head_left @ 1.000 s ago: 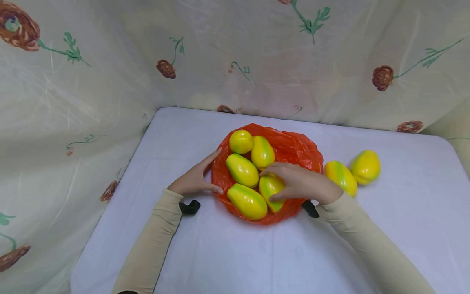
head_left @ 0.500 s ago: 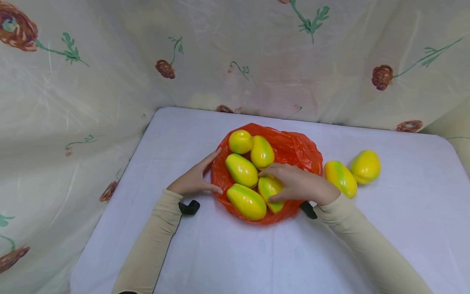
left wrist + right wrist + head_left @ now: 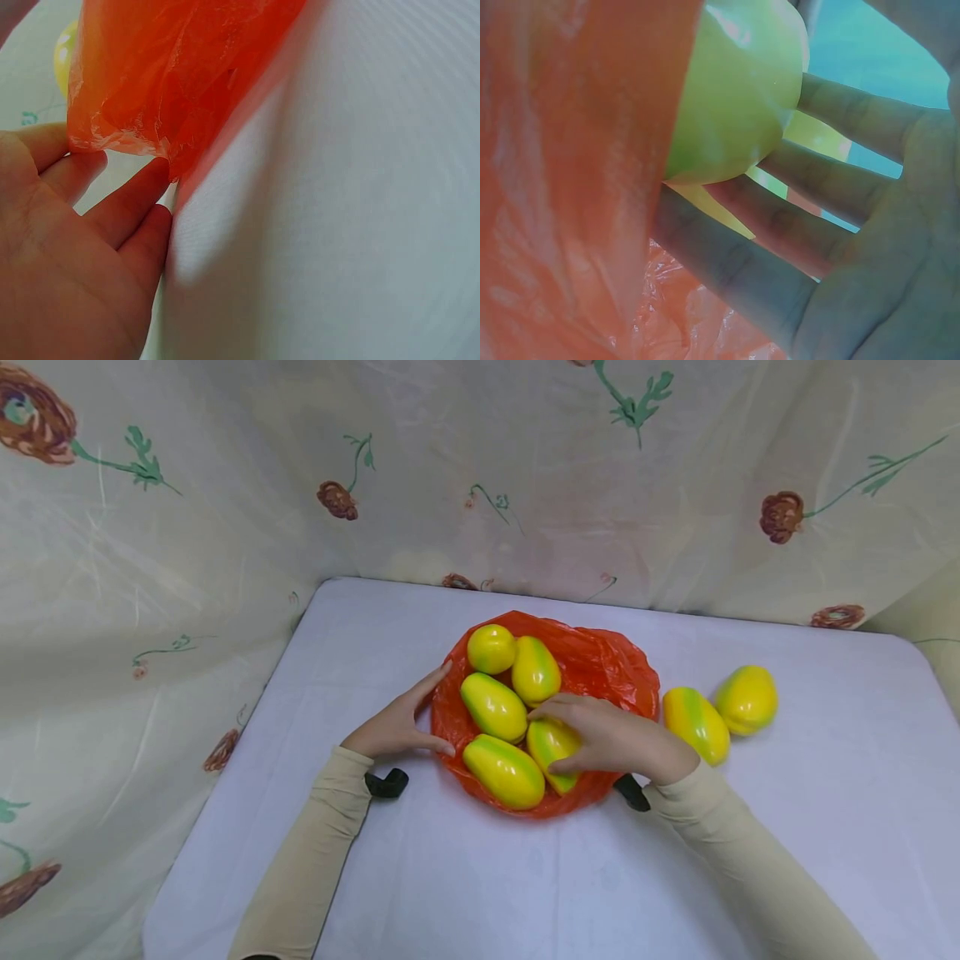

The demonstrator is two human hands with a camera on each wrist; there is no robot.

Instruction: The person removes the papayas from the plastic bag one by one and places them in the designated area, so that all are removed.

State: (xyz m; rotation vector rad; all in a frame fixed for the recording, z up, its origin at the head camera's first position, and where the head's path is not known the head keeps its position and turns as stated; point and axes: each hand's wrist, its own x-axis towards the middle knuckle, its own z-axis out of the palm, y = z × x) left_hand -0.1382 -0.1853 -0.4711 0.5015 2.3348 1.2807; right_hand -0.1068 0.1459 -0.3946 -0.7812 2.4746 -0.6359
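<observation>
A red plastic bag [image 3: 600, 664], its mouth spread wide, lies on the white-covered table with several glossy yellow-green mangoes in it. My right hand [image 3: 618, 735] reaches over the bag's right side and holds a mango [image 3: 551, 752] at the front right, thumb on the near side and fingers on the far side. In the right wrist view the fingers touch that mango [image 3: 742, 97], and the bag hides part of it. My left hand [image 3: 405, 718] rests against the bag's left side with thumb and fingers spread. The left wrist view shows its fingertips touching the plastic [image 3: 172, 90].
Two more mangoes, one nearer [image 3: 696, 725] and one farther [image 3: 747, 700], lie on the table just right of the bag. A flower-patterned curtain [image 3: 420, 460] hangs behind and to the left of the table [image 3: 465, 893].
</observation>
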